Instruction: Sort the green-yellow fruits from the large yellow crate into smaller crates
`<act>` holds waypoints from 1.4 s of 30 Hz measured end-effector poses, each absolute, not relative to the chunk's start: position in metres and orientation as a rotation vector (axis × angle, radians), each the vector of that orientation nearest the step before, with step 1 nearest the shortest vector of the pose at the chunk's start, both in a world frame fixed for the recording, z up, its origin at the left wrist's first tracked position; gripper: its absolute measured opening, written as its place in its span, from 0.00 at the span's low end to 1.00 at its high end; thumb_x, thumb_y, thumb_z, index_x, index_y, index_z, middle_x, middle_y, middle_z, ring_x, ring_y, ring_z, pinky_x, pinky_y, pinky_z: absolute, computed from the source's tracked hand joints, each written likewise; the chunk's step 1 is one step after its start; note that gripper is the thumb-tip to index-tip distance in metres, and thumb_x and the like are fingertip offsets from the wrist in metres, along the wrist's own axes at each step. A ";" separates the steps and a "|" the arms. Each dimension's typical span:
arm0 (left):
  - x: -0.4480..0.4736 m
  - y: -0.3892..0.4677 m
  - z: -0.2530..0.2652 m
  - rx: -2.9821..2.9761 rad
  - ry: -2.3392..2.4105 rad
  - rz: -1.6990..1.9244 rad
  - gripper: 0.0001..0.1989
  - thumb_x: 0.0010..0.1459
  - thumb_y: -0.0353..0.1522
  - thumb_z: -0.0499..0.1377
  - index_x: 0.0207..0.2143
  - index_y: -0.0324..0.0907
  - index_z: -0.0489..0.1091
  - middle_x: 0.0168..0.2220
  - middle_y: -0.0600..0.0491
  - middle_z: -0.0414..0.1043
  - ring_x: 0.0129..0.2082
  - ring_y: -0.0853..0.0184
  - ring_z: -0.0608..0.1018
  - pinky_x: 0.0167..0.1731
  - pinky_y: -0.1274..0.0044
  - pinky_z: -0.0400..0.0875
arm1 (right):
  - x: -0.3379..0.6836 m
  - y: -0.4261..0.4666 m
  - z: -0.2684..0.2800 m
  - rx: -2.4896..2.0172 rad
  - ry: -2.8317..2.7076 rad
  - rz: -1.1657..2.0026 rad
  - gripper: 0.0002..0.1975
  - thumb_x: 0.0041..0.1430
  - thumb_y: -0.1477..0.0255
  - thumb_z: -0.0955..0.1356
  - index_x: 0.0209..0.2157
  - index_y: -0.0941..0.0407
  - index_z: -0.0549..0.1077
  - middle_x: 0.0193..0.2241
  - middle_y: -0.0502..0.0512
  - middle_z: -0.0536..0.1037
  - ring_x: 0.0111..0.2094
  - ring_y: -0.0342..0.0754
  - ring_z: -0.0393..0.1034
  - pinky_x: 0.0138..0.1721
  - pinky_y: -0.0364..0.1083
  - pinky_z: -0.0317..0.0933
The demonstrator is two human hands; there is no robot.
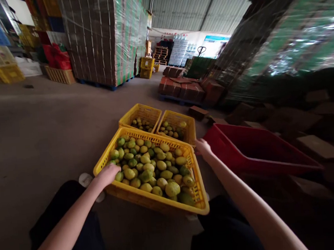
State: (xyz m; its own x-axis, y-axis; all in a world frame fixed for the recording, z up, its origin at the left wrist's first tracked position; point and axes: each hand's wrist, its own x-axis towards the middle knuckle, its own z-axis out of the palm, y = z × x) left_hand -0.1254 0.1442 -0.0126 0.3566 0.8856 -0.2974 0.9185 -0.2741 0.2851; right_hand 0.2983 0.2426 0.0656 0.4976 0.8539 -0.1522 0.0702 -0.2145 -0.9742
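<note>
A large yellow plastic crate point(203, 193) full of green and yellow lemons point(147, 167) stands low in front of me, between my legs. My left hand point(111, 172) is closed over its near left rim, the fingertips partly hidden among the lemons. At the far right corner, my right hand point(204, 148) is closed at the crate's outer edge, close to a second crate behind. That right-rear yellow crate point(191, 132) and the left-rear yellow crate point(125, 114) each hold fewer lemons and sit directly behind the full one.
A red open bin point(232, 150) stands just right of my right hand. Flattened brown cartons point(320, 146) lie beyond it. Wrapped pallet stacks point(90, 38) rise at left and right. Strapped carton bundles point(183, 89) rest on a blue pallet ahead. Concrete floor point(48, 122) stretches to the left.
</note>
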 end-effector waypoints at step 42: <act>-0.121 0.153 -0.029 1.730 1.631 0.237 0.08 0.55 0.35 0.65 0.34 0.41 0.72 0.41 0.39 0.77 0.54 0.39 0.74 0.61 0.49 0.59 | 0.232 0.300 -0.096 -2.161 -1.723 0.460 0.31 0.53 0.63 0.73 0.57 0.58 0.70 0.53 0.68 0.78 0.55 0.63 0.71 0.58 0.57 0.63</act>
